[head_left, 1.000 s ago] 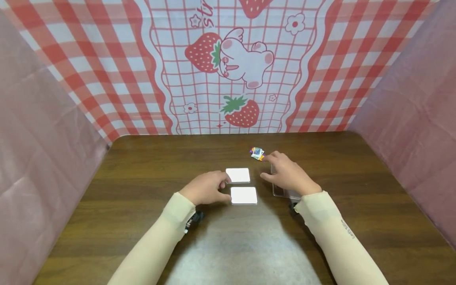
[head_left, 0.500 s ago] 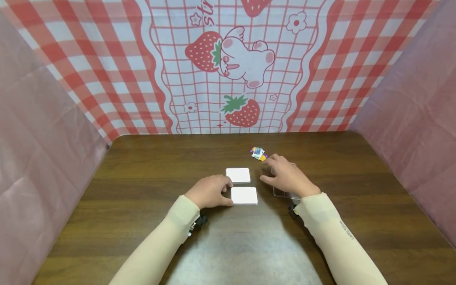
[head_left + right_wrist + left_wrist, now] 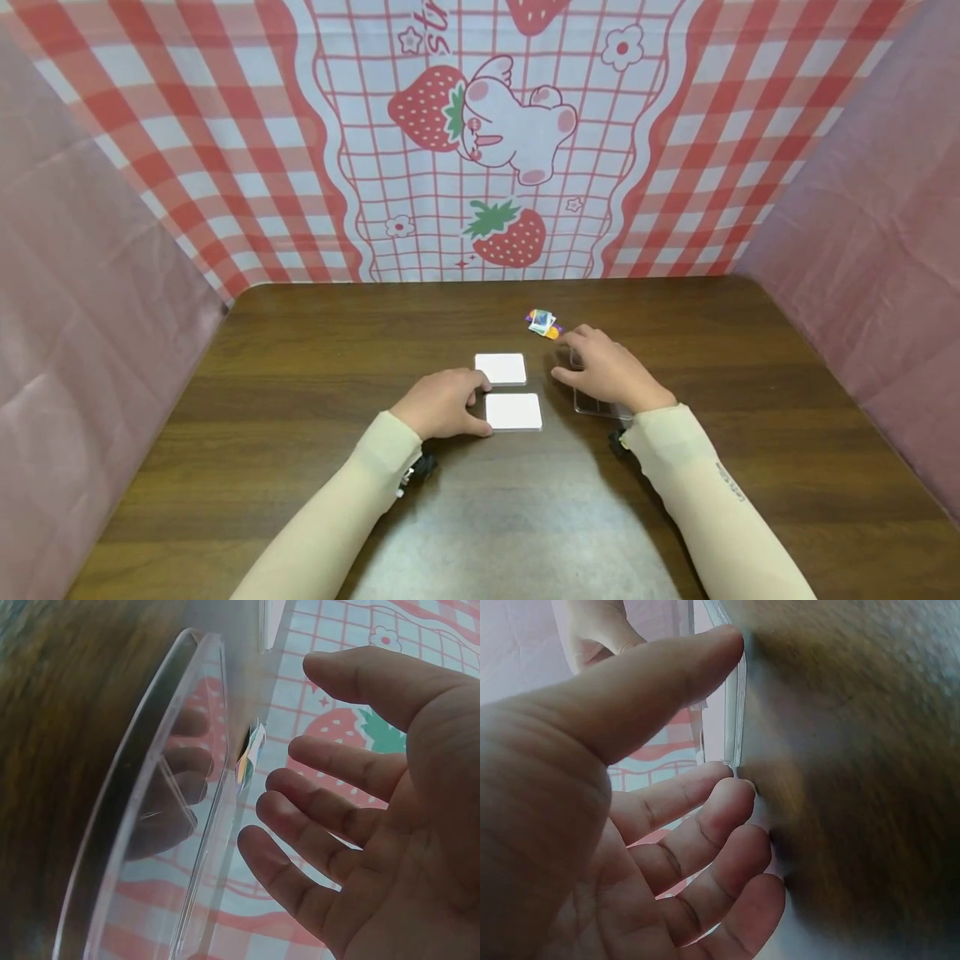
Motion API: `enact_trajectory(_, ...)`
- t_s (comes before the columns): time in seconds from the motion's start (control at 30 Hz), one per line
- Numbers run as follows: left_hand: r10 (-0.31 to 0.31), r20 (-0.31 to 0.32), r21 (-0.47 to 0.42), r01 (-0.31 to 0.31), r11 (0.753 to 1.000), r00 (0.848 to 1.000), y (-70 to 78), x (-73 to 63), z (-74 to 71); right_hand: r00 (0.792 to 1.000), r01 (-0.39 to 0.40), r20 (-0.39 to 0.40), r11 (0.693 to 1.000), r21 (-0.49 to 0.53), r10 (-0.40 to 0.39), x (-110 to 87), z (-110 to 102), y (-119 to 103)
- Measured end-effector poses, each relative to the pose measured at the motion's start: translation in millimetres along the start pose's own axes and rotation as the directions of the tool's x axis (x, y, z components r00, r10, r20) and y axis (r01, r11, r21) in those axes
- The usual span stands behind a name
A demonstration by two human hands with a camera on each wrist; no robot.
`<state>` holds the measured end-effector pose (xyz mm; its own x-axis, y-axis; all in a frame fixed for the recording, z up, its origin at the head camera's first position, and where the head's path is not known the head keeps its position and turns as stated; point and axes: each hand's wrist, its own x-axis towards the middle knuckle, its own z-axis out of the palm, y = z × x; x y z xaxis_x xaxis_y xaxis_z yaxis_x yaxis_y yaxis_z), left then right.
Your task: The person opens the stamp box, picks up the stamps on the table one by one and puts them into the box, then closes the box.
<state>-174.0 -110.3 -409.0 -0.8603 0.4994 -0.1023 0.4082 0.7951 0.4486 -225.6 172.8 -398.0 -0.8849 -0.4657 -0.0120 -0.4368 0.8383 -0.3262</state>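
My left hand (image 3: 441, 405) is at the left end of the nearer flat clear case with a white face (image 3: 514, 412). Its thumb lies at the near corner and its index finger at the far corner, spanning the short side. In the left wrist view, the case's thin edge (image 3: 735, 712) runs between thumb and index finger, and the other fingertips rest at the tabletop. Fingers spread and relaxed, my right hand (image 3: 609, 368) hovers over a larger clear plastic box (image 3: 169, 825), holding nothing. The hand partly hides that box in the head view.
Just beyond the nearer case lies a second white-faced case (image 3: 500, 367). A small colourful packet (image 3: 542, 323) sits farther back, past my right fingertips. Patterned cloth (image 3: 517, 150) stands behind the wooden table (image 3: 337, 325), with pink cloth at both sides.
My left hand has shifted slightly right and nearer, its index finger coming from the farther case down to the nearer case's corner. My right hand stays nearly still over the clear box.
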Motion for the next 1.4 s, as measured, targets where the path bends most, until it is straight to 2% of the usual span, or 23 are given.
enact_trajectory(0.43, -0.002, 0.001, -0.033, 0.002, 0.999, 1.000, -4.2, -1.8, -1.7, 1.000, 0.015, 0.000, 1.000, 0.006, -0.015, 0.1, 0, -2)
enact_trajectory(0.73, -0.010, -0.006, -0.020, 0.010, 1.000, 1.000, -8.4, -2.4, -2.5, 1.000, 0.012, 0.006, 1.000, -0.005, -0.012, 1.6, 0, -2)
enact_trajectory(1.0, -0.008, -0.006, -0.012, 0.007, 1.000, 1.000, -6.0, -2.3, -2.4, 1.000, 0.017, 0.010, 1.000, -0.025, -0.017, 1.3, 2, 0)
enact_trajectory(1.2, -0.006, -0.009, -0.005, 0.006, 1.000, 1.000, -6.4, -1.0, -0.5, 1.000, -0.002, -0.003, 1.000, -0.008, 0.002, 11.9, -5, 5)
enact_trajectory(1.4, -0.004, -0.006, -0.018, 0.004, 1.000, 1.000, -6.3, -1.5, -1.3, 0.999, -0.001, -0.039, 0.999, -0.045, -0.001, 25.7, -13, 9)
